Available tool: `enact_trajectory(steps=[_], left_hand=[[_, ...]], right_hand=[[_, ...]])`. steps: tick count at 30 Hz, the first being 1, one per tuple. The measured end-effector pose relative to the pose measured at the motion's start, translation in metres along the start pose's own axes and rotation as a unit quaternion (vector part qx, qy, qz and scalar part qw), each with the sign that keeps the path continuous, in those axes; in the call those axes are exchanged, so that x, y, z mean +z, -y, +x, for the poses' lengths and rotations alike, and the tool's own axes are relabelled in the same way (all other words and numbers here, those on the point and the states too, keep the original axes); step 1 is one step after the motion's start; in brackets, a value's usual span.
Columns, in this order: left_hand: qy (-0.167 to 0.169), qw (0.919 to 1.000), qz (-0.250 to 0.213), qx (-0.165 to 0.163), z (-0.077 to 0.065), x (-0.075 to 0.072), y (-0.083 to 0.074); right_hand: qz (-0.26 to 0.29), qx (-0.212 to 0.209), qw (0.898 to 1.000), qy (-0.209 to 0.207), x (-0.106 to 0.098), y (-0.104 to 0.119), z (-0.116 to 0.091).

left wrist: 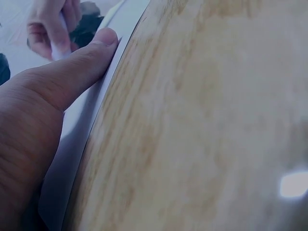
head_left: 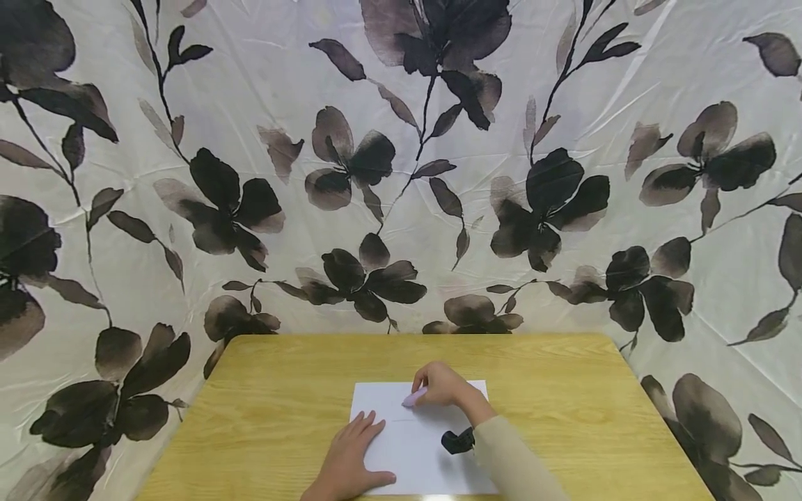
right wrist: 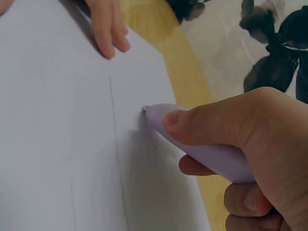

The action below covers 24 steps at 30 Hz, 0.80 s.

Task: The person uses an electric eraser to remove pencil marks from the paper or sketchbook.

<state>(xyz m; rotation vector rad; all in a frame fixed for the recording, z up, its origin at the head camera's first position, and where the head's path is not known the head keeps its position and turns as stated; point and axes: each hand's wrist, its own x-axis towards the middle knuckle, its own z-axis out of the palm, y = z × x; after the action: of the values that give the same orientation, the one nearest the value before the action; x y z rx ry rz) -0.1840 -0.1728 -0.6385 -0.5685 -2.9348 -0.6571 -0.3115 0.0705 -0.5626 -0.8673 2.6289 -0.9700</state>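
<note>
A white sheet of paper (head_left: 413, 452) lies on the wooden table. My right hand (head_left: 441, 384) is over its upper part and grips a lavender cutter (head_left: 414, 397), whose short metal tip (right wrist: 146, 109) points down at the sheet in the right wrist view. Thumb and fingers wrap the cutter's body. Next to the tip runs a long thin line (right wrist: 115, 144) on the paper, with a shorter, fainter one farther from the cutter. My left hand (head_left: 352, 456) rests on the sheet's left side, fingers straight and thumb spread toward the near edge.
Wooden table surface (head_left: 276, 417) surrounds the sheet. Behind the table hangs a white cloth with dark flowers (head_left: 351, 285). A black wrist-worn device (head_left: 458, 441) sticks out from my right sleeve (head_left: 516, 459) over the paper.
</note>
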Motion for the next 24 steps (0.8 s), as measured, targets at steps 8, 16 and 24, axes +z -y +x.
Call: enact_trajectory(steps=[8,16,24], left_hand=[[-0.002,0.9999,-0.006,0.01,0.0,0.004,-0.006],[-0.009,0.9999,-0.002,0.012,0.0,0.002,-0.005],[-0.019,0.9997,-0.009,0.01,-0.001,-0.003,-0.004]], right_hand=[[0.007,0.025,1.0,-0.011,-0.004,-0.009,-0.016],[0.001,0.024,0.999,-0.035,-0.024,-0.023,-0.04],[-0.012,0.027,0.997,-0.07,-0.039,-0.043,-0.061]])
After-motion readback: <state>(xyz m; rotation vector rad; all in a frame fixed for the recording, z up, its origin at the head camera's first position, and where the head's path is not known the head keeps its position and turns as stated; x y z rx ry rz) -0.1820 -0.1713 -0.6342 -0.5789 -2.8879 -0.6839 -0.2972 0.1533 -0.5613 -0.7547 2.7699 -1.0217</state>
